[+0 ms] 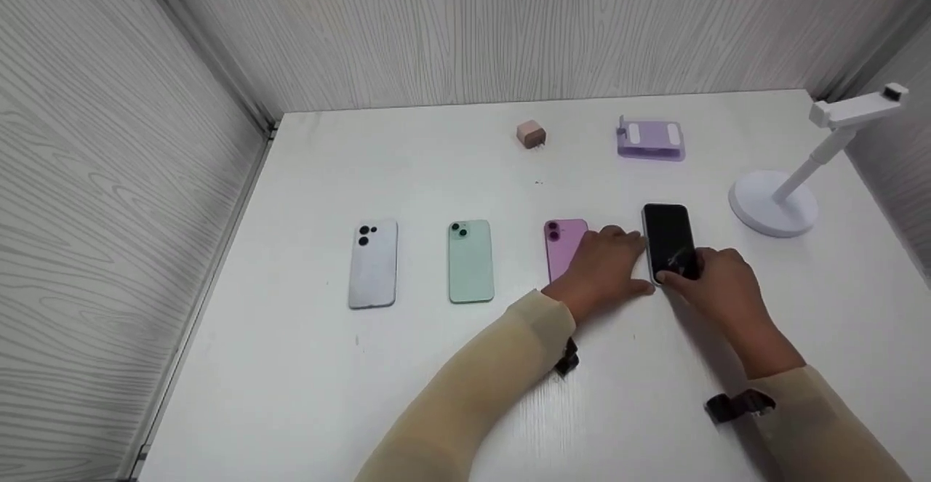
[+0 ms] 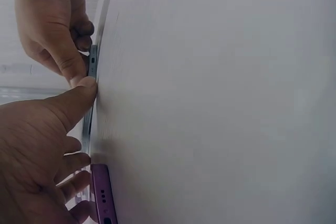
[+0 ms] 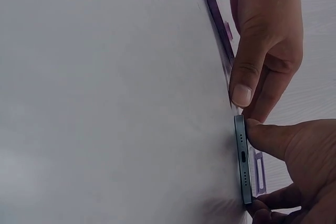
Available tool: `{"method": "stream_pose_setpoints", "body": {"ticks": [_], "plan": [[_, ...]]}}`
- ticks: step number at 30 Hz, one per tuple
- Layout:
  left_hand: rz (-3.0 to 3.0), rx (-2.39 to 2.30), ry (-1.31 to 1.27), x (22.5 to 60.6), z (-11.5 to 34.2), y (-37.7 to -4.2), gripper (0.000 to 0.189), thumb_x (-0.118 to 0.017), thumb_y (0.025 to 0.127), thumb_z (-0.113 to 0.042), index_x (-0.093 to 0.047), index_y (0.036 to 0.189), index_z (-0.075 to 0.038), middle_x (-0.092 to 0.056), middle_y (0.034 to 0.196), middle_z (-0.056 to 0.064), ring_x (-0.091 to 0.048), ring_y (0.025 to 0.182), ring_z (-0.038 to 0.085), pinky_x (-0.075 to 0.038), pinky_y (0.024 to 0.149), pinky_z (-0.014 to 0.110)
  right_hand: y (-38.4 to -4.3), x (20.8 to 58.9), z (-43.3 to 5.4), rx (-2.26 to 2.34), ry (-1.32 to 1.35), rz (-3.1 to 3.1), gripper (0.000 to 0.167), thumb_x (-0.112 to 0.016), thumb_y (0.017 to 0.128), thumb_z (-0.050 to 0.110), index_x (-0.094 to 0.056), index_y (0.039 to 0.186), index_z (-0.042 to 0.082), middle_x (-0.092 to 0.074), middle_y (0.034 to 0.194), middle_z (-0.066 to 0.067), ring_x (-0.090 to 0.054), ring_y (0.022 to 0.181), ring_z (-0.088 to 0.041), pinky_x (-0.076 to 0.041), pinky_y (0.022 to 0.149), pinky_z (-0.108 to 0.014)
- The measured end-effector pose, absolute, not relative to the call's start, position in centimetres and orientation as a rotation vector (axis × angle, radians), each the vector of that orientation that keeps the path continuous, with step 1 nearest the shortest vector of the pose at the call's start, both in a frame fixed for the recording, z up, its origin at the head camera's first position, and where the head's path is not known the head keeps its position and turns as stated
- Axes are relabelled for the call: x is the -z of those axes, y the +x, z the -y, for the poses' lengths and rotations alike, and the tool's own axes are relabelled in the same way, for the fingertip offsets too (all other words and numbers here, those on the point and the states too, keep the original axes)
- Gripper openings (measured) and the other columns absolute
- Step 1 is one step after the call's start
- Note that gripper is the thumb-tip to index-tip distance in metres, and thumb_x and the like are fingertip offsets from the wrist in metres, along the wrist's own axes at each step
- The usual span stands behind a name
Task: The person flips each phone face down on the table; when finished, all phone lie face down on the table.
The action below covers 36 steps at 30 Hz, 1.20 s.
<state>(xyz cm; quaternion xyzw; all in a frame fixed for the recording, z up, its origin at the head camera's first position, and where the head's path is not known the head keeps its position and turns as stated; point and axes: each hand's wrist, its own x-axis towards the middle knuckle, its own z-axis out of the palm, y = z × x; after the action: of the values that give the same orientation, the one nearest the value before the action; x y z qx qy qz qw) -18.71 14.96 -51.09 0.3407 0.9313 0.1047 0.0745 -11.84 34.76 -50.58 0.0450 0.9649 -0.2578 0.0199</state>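
A phone with a dark screen [image 1: 668, 231] lies face up on the white table. My right hand [image 1: 724, 289] grips its lower end, thumb on the lower left corner and fingers along the right edge. The right wrist view shows the phone's bottom edge with a charging port [image 3: 243, 157]. Beside the phone's left edge is my left hand [image 1: 600, 267], fingers spread and thumb close to the lower corner. Under that hand's fingers lies a pink phone [image 1: 564, 241], back up and partly hidden. Its purple-looking edge [image 2: 102, 192] shows in the left wrist view.
Left of the pink phone lie a green phone [image 1: 471, 264] and a pale lilac phone [image 1: 374, 267], both backs up. Behind stand a pink charger plug [image 1: 531, 134] and a purple folding stand [image 1: 651, 140]. A white stand with a round base [image 1: 772, 209] is at right.
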Motion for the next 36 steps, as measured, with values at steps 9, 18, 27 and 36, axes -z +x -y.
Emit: {"method": "stream_pose_setpoints", "body": {"ticks": [9,18,27,36], "plan": [[-2.806,-0.290,1.047,51.5,-15.3,-18.6,0.073,-0.068,0.102,-0.063,-0.052,0.163,-0.027,-0.056,0.163,-0.017,-0.049,0.150,0.014,-0.041,0.116,0.036,-11.8,51.0,-34.7,0.858,0.146,-2.987,0.074,-0.080,0.098,0.048,-0.066,0.132,-0.017,-0.066,0.111,-0.033,-0.058,0.105,-0.044,-0.046,0.080,-0.053],[-2.831,-0.261,1.005,51.5,-15.5,-18.6,0.070,-0.069,0.101,-0.064,-0.057,0.160,-0.029,-0.059,0.159,-0.018,-0.051,0.149,0.014,-0.043,0.116,0.037,-12.0,50.7,-34.7,0.999,0.230,-2.891,0.075,-0.068,0.107,0.045,-0.056,0.144,-0.019,-0.069,0.126,-0.038,-0.066,0.113,-0.045,-0.051,0.088,-0.049],[-2.826,-0.204,1.013,51.6,-15.6,-18.8,0.072,-0.066,0.101,-0.068,-0.055,0.162,-0.030,-0.058,0.160,-0.019,-0.050,0.149,0.014,-0.043,0.116,0.036,-11.8,50.4,-35.1,1.136,0.370,-2.778,0.073,-0.059,0.111,0.042,-0.047,0.154,-0.016,-0.064,0.138,-0.036,-0.062,0.127,-0.047,-0.050,0.097,-0.048],[-2.814,-0.223,0.997,51.3,-15.4,-18.7,0.072,-0.068,0.101,-0.067,-0.056,0.161,-0.029,-0.062,0.157,-0.017,-0.048,0.151,0.015,-0.042,0.117,0.038,-11.5,49.3,-35.2,1.100,0.384,-2.867,0.059,-0.059,0.110,0.047,-0.070,0.134,-0.006,-0.073,0.117,-0.023,-0.065,0.105,-0.034,-0.048,0.083,-0.037]]}}
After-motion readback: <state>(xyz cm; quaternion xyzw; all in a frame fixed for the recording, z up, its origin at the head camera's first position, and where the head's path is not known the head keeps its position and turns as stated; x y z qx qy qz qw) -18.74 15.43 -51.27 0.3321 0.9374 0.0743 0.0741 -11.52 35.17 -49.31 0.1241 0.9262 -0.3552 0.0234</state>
